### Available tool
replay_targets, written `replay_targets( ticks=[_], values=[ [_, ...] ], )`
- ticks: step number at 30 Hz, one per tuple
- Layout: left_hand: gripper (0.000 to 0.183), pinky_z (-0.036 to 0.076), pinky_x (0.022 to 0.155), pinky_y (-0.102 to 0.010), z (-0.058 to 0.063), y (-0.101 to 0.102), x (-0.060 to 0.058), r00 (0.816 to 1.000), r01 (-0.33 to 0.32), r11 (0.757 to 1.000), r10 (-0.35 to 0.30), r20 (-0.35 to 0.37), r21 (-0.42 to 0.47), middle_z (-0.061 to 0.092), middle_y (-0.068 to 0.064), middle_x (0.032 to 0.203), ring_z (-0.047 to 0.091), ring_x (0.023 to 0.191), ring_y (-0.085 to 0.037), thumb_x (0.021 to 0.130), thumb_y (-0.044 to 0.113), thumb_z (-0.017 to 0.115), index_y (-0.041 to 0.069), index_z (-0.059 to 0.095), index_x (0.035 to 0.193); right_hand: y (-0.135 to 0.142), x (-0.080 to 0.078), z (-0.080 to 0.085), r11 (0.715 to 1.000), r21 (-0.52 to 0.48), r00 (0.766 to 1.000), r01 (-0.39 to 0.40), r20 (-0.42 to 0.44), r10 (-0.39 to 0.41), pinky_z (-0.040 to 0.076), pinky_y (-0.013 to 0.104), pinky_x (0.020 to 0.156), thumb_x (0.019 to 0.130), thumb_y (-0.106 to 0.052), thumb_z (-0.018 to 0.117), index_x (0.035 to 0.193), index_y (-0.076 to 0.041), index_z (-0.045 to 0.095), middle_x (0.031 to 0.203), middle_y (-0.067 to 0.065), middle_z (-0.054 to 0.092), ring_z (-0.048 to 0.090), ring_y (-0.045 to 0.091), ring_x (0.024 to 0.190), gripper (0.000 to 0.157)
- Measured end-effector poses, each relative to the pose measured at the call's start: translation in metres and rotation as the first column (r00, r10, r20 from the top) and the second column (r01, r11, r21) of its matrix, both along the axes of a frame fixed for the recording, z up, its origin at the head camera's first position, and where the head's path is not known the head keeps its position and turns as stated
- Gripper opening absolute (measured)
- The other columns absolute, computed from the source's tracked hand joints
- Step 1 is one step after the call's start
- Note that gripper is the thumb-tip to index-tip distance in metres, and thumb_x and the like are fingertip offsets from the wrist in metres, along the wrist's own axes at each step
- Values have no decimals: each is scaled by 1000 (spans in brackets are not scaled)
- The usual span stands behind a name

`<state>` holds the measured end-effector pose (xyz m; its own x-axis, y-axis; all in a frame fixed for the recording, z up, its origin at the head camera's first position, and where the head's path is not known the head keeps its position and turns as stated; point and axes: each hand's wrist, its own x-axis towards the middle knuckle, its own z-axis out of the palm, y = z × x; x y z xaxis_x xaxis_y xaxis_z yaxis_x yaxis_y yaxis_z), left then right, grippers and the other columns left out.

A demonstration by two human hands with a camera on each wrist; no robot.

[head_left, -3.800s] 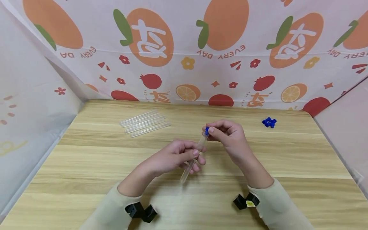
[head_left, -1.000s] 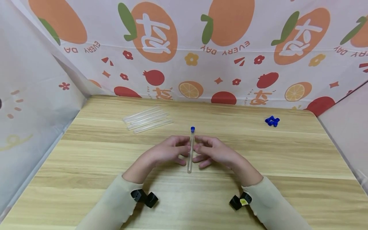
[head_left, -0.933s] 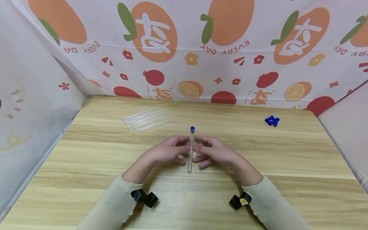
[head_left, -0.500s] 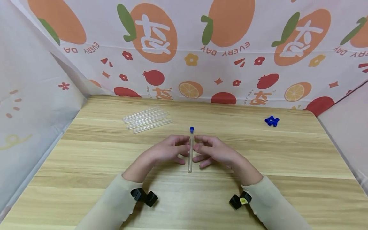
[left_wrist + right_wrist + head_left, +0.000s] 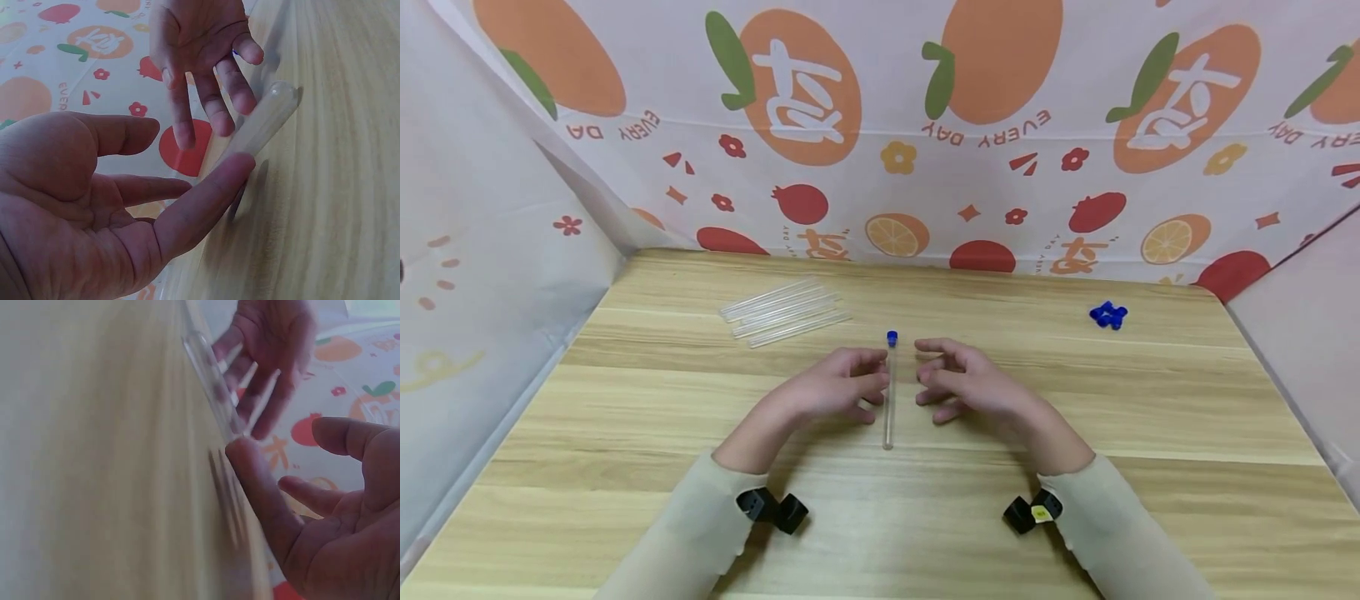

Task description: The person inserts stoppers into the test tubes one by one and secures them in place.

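A clear test tube (image 5: 889, 400) with a blue cap (image 5: 892, 337) lies on the wooden table, its cap end pointing to the back. Just left of it is my left hand (image 5: 838, 387), fingers relaxed and apart, the fingertips close beside the tube; whether they touch it I cannot tell. My right hand (image 5: 973, 383) stands a short gap to the right of the tube, fingers loosely spread and holding nothing. In the left wrist view the tube's rounded end (image 5: 281, 97) shows beyond my fingers. The right wrist view also shows the tube (image 5: 209, 375), between both hands.
Several clear test tubes (image 5: 786, 312) without caps lie in a group at the back left of the table (image 5: 625, 417). A small cluster of blue caps (image 5: 1108, 315) sits at the back right. A fruit-printed cloth (image 5: 850, 200) stands behind the table.
Earlier my hands fitted the blue cap at the tube's end, then held the tube between them. Now the tube lies on the table, and my right hand has drawn away to the right.
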<state>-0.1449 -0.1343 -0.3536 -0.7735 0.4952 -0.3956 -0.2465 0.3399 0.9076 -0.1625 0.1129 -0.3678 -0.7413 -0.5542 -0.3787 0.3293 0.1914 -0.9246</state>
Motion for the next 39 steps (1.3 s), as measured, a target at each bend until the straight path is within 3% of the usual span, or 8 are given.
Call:
replay_targets(
  ticks=[5,11,14,18,23,26,29,39],
  values=[
    [56,61,83,-41,4,-6,0,998,-31,999,30,-51,-21,49,-23,139,62,109,-33,105,15,51,-4,30,153,16,-12,5,993,106,982,58,-184,-38,59,45,87,100,-14,58,152,-9,38,131,24,53,61,35,111,56],
    [48,62,74,-41,9,-20,-5,971,-101,988,71,-230,-120,55,-22,130,66,94,-33,104,18,52,0,42,148,58,-31,1,925,311,894,221,-442,-65,56,44,89,103,-24,56,147,-7,47,131,17,58,59,32,115,48],
    [41,60,71,-40,12,-28,-8,907,-194,953,83,-412,-235,64,-17,120,67,87,-29,103,19,53,3,54,140,80,-37,1,854,408,863,323,-498,-89,52,49,95,103,-30,55,146,-9,48,134,16,57,55,34,122,48],
    [34,56,80,-42,17,-39,-13,789,-349,873,77,-609,-342,69,-14,113,68,92,-27,101,18,54,3,63,131,106,-40,4,763,501,840,408,-533,-100,42,60,106,102,-40,53,148,-9,46,145,21,49,43,42,134,56],
    [31,54,81,-50,17,-53,-16,706,-495,746,47,-706,-446,71,-14,111,66,99,-32,98,14,55,4,67,124,133,-44,5,674,577,820,462,-568,-76,35,66,108,102,-44,50,150,-7,43,149,28,43,39,49,137,61],
    [30,54,78,-54,14,-60,-17,692,-539,676,16,-722,-502,70,-15,111,64,102,-35,97,14,55,3,68,121,147,-46,2,615,611,805,499,-590,-66,35,67,107,102,-40,51,149,-4,44,147,32,43,39,51,136,59],
    [29,55,76,-57,12,-65,-16,689,-554,638,-7,-725,-534,70,-18,112,64,105,-38,96,13,55,2,69,119,157,-47,-2,570,640,803,516,-592,-62,34,69,106,102,-36,52,149,-3,43,146,35,41,36,55,135,59],
    [28,53,76,-62,3,-70,-16,707,-553,594,-37,-706,-585,66,-22,115,62,105,-46,96,15,57,4,70,118,166,-48,-6,509,690,814,514,-580,-37,35,71,103,102,-34,51,147,0,44,144,39,40,38,58,130,57]
  ],
)
